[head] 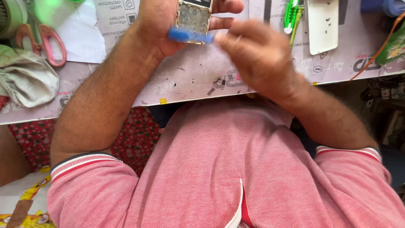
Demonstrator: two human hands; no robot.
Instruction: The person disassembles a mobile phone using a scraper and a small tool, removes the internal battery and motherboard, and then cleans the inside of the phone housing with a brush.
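Note:
My left hand [162, 25] grips a small opened phone body [193, 19] with a gold frame and bare circuit side showing, held above the worktable near the top middle. A blue flat tool [190, 37] lies across the phone's lower end. My right hand [257, 57] is blurred, fingers bent, touching the right end of that blue tool. Whether the right hand pinches the tool is not clear.
A white worktable mat [202, 80] with debris specks spans the top. Pink-handled scissors [46, 40] and a grey cloth [25, 80] lie at left. A green tool [291, 17], a white phone cover [322, 25] and an orange wire [379, 50] lie at right.

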